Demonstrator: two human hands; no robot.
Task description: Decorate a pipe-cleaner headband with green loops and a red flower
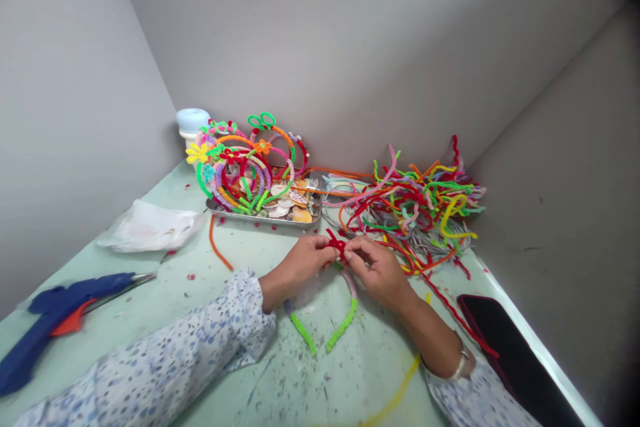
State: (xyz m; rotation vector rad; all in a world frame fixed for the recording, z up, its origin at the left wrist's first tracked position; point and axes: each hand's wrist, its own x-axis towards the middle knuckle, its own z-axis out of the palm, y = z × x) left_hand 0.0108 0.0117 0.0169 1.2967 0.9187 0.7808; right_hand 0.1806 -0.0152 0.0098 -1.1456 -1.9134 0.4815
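Observation:
My left hand (pixel 305 263) pinches a small red pipe-cleaner shape (pixel 337 244) from its left side, thumb and fingers closed. From the right, my right hand (pixel 377 270) grips the same red shape between thumb and forefinger. Just below it is the top of a headband (pixel 343 322) wrapped in fuzzy green and pale pink, its two green ends pointing toward me over the table. Part of the band is hidden behind my left hand and sleeve. Whether the red shape is fixed to the band cannot be made out.
A metal tray (pixel 260 217) holds decorated headbands and flat pieces; a white jar (pixel 193 121) stands behind. Tangled pipe cleaners (pixel 415 207) lie right. A blue glue gun (pixel 65 307) and plastic bag (pixel 153 227) are left, a phone (pixel 515 353) at the right edge.

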